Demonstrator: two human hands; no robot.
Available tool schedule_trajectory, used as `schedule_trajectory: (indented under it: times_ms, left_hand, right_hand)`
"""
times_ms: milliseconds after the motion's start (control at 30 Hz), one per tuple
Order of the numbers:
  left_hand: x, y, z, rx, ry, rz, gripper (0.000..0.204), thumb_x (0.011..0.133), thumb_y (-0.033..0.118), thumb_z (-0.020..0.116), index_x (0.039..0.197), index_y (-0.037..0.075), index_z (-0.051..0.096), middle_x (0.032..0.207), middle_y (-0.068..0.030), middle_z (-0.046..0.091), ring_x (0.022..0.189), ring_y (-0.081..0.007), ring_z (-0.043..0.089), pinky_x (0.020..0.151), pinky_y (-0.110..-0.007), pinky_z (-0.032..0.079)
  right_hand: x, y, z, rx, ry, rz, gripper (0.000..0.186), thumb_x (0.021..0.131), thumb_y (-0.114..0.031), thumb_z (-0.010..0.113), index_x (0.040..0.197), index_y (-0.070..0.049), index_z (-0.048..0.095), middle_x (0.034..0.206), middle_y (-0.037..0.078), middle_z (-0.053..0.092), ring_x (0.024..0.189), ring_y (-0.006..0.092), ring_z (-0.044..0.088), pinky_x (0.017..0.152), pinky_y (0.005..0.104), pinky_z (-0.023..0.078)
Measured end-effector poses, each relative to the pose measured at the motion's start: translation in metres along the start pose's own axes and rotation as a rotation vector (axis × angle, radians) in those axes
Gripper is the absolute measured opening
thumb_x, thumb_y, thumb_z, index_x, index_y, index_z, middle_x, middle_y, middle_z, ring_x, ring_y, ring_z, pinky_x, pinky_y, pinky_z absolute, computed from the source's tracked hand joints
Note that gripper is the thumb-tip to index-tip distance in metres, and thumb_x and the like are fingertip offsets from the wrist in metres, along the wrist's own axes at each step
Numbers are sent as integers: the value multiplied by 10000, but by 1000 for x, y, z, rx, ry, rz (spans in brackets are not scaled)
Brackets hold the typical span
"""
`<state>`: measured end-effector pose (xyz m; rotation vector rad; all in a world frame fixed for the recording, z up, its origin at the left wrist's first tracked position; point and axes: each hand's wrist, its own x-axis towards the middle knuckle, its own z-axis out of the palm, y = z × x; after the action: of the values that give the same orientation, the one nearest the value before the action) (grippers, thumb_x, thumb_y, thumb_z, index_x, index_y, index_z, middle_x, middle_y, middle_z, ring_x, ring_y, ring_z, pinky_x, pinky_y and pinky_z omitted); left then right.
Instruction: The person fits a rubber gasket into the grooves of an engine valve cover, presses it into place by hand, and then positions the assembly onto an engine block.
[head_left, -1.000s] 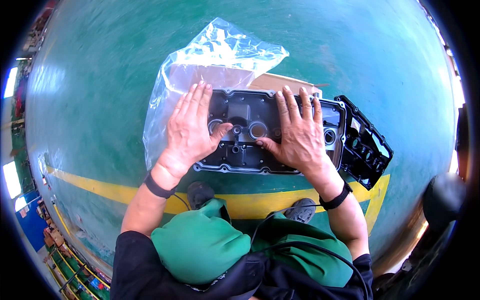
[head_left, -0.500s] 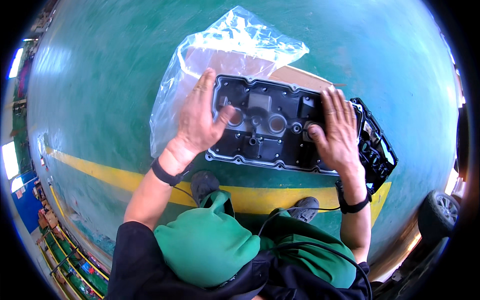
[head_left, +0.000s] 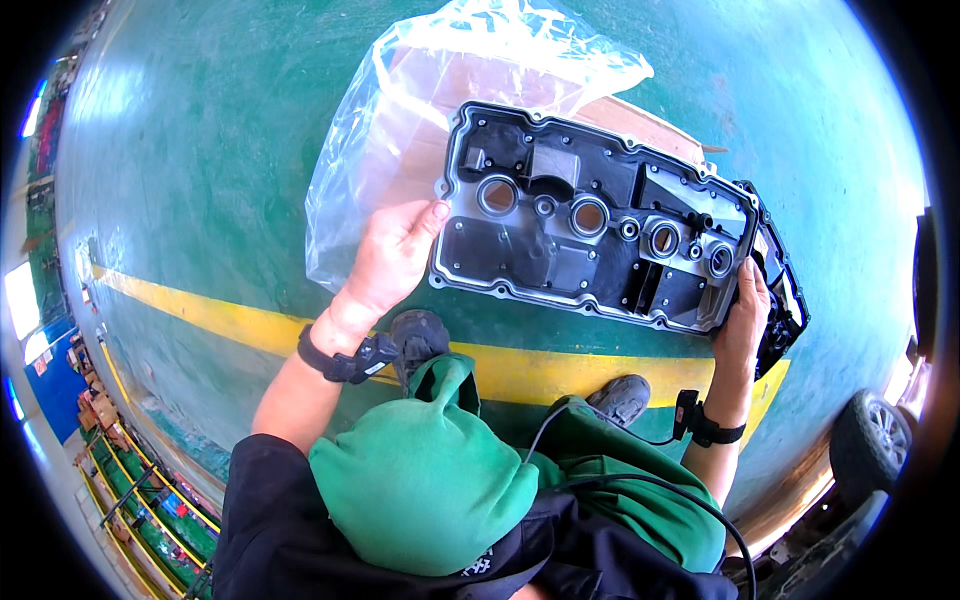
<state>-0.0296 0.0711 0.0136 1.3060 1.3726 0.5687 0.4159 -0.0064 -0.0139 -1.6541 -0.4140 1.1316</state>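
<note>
Two ends gripped, left and right, on a long, rectangular, black-and-grey, hard-looking cover [head_left: 615, 252] with a row of round, ringed ports along its middle. Left hand [head_left: 388, 255] at the left end, thumb on the rim, other fingers curled mostly out of sight; right hand [head_left: 742, 312] at the right end, likewise partly hidden behind the edge. Fingers of both closed around the edge, parted only by its thickness. Cover face up over a glossy green floor [head_left: 200, 200], overlapping in view a crumpled, clear plastic bag [head_left: 350, 190], a flat brown cardboard sheet [head_left: 648, 128] and, at the right, a shiny black moulded part [head_left: 795, 317]. Probably stiff and fairly light for its length, yet awkward one-handed; smooth faces perhaps slippery. Thin rim likely vulnerable to knocks. Best held by both short ends, away from the ports.
</note>
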Motion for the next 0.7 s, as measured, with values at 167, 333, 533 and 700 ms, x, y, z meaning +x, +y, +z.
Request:
schedule_trajectory:
  times_ms: [167,333,533,700]
  left_hand:
    - [5,-5,6,-226,-8,-86,329,1086,288,566,1016,9,724,821,49,668,701,-36,576,634,-225,463]
    - [-2,-9,5,-314,-99,-162,362,1069,335,588,980,1,695,837,54,603,804,-62,502,744,-237,413]
    - [2,-20,1,-418,-158,-163,280,1066,264,594,1114,16,715,1020,3,718,914,-71,617,837,-248,460]
    - [-6,-22,1,-550,-171,-202,297,1068,254,584,1209,11,680,1109,-20,718,997,-95,646,907,-264,479]
  right_hand:
    - [10,-6,-10,-35,-57,35,307,1091,-261,530,1213,-7,651,1027,57,748,812,132,724,698,279,604]
    - [-8,-11,-1,93,-170,122,333,1101,-302,502,1223,-35,658,1049,62,746,824,133,726,728,284,613]
    - [2,-3,-9,230,-205,133,317,1086,-269,524,1223,-16,656,1062,85,749,849,161,736,738,305,621]
    - [-13,-11,-11,356,-337,215,372,1097,-305,483,1261,-17,654,1127,92,745,924,177,735,837,319,609]
